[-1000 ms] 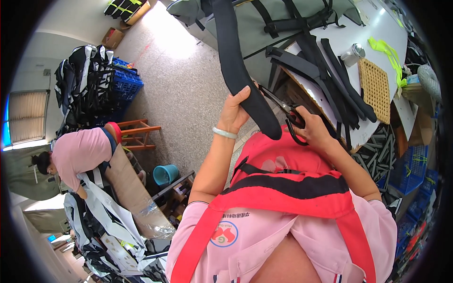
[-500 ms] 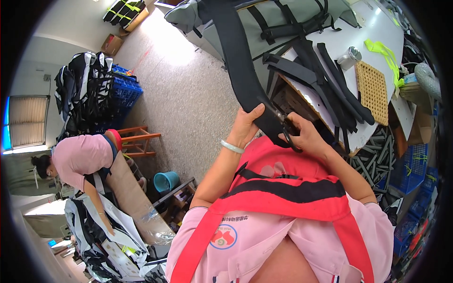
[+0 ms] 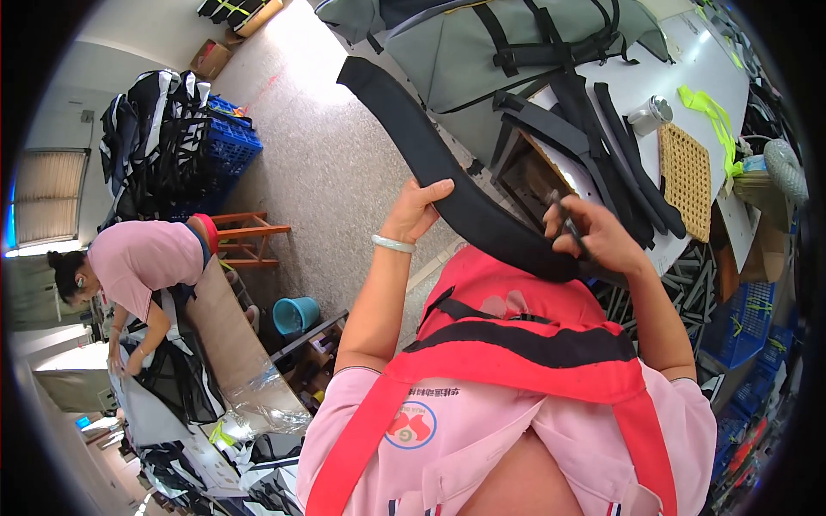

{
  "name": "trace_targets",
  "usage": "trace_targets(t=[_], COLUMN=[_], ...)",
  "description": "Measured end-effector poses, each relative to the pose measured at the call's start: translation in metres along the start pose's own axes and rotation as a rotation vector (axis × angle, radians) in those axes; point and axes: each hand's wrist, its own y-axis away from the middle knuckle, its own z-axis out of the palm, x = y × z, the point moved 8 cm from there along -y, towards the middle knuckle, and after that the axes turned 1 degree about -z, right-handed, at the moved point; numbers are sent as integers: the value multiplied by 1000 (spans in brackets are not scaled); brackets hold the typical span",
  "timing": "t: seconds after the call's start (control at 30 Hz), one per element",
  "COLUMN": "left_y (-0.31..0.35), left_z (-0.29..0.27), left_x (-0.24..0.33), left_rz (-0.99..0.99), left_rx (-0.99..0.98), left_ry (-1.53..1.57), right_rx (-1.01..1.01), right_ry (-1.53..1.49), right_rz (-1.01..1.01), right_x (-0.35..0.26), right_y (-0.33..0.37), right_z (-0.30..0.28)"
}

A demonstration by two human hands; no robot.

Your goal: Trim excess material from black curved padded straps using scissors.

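Note:
A long, curved black padded strap (image 3: 490, 222) runs diagonally in front of me, its far end free over the floor and its near end at my red apron (image 3: 551, 297). My left hand (image 3: 415, 209) grips it along its left edge, thumb on top. In my right hand (image 3: 602, 234) is a pair of dark-handled scissors (image 3: 565, 217), held just above the strap's right edge; their blades are blurred. Past the strap, a grey bag (image 3: 456, 64) with black webbing lies on the white table (image 3: 680, 77).
More black strap pieces (image 3: 615, 146) lie on the table beside a metal tin (image 3: 651, 114), a woven pad (image 3: 686, 181) and a neon-yellow strip (image 3: 714, 120). At left, a person in pink (image 3: 155, 267) bends over work near a blue bucket (image 3: 295, 316) and a wooden stool (image 3: 249, 236).
The scissors have come away from the strap and risen to the right. The strap's far end has swung down and left, off the grey bag. My left hand has shifted left with it.

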Motion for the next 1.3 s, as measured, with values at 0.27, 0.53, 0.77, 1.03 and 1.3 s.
trace_targets(t=[0.27, 0.53, 0.77, 1.03, 1.3], left_y=[10, 5, 5, 6, 0], left_z=[34, 40, 46, 57, 48], left_x=[16, 14, 21, 30, 26], left_rz=[109, 152, 187, 220, 173], left_rx=[-65, -61, -59, -84, -69], left_ry=[-14, -88, -115, -146, -115], right_rx=[61, -15, 79, 42, 19], right_ry=[464, 544, 603, 654, 691], right_rz=[-40, 145, 40, 80, 50], right_x=[1, -13, -8, -29, -24], right_y=[4, -5, -15, -15, -22], right_z=[-4, 11, 14, 3, 7])
